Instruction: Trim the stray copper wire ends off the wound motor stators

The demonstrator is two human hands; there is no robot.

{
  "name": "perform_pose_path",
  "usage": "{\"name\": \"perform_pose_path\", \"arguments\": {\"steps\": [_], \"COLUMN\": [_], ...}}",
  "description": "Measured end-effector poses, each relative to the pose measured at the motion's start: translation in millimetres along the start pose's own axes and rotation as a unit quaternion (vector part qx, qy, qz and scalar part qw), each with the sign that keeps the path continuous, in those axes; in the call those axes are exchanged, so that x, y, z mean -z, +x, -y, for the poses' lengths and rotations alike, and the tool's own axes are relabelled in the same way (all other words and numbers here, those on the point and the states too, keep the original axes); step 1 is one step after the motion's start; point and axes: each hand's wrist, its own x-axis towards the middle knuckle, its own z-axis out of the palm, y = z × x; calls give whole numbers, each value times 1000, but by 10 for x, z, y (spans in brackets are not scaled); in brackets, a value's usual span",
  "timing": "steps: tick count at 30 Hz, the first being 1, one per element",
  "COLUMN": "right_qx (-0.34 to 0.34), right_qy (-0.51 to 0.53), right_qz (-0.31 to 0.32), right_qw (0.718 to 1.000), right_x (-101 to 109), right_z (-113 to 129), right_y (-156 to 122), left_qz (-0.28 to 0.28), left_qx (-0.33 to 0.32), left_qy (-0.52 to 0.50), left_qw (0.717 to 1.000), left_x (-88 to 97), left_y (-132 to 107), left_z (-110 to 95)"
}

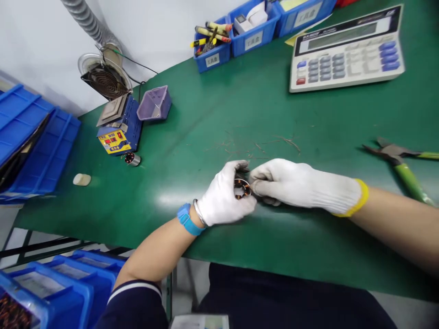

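Note:
My left hand, in a white glove, is wrapped around a small motor stator, a round metal ring with copper windings inside. The stator's open end faces up toward me, and the glove hides much of its outer wall. My right hand, gloved in white with a yellow cuff, is closed in a pinch at the stator's right edge. What lies between those fingertips is too small or hidden to make out. Thin wire scraps are scattered on the green table just beyond both hands.
Green-handled cutters lie at right, below a large calculator. Blue bins line the back. A blue-and-yellow solder pot, a purple tray, another stator and a whitish piece stand left.

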Motion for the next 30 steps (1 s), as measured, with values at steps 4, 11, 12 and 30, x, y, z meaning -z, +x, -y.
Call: {"name": "perform_pose_path", "arguments": {"steps": [4,11,12,30], "right_qx": [33,79,77,136], "right_qy": [45,121,138,102], "right_qz": [-23,-61,-64,-137], "right_qw": [998,988,985,976], "right_x": [-2,44,47,47], "right_z": [3,6,3,-45], "right_y": [-83,-193,-195,-263], "left_qz": [-12,183,162,143], "left_qx": [124,252,243,207], "left_qy": [-157,-218,-219,-287], "left_qw": [980,925,931,924], "left_x": [225,386,360,232], "left_y": [77,48,30,-80], "left_z": [-131,-344,-348,-367]}}
